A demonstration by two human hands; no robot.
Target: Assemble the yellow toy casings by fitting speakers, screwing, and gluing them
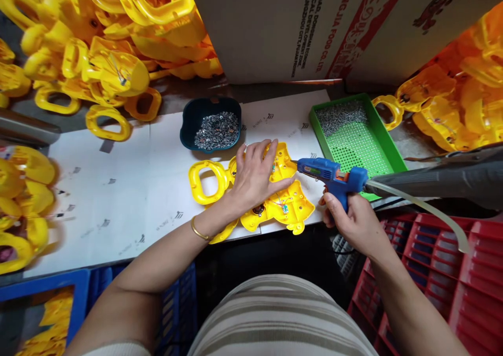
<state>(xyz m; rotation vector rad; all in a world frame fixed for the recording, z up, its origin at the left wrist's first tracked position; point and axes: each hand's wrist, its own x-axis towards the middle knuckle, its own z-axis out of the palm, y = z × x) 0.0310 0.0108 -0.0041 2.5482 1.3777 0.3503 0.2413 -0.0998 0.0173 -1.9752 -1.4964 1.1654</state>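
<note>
A yellow plastic toy shell (288, 205) lies inside-up near the front edge of the white table (129, 188), with small wired parts in it. My left hand (255, 175) rests flat on the shell, fingers spread, pressing it down. My right hand (349, 220) grips the handle of a blue hot glue gun (332, 177). The gun's nozzle points left, right at the shell's edge beside my left fingers. A translucent glue stick (424, 209) trails out of the gun's back.
A dark teal bowl (192, 123) of small screws stands behind the shell. A green tray (387, 154) with more screws is at the right. Heaps of yellow shells (102, 47) lie left and right. A cardboard box (314, 26) stands behind. Red crates (444, 272) sit low right.
</note>
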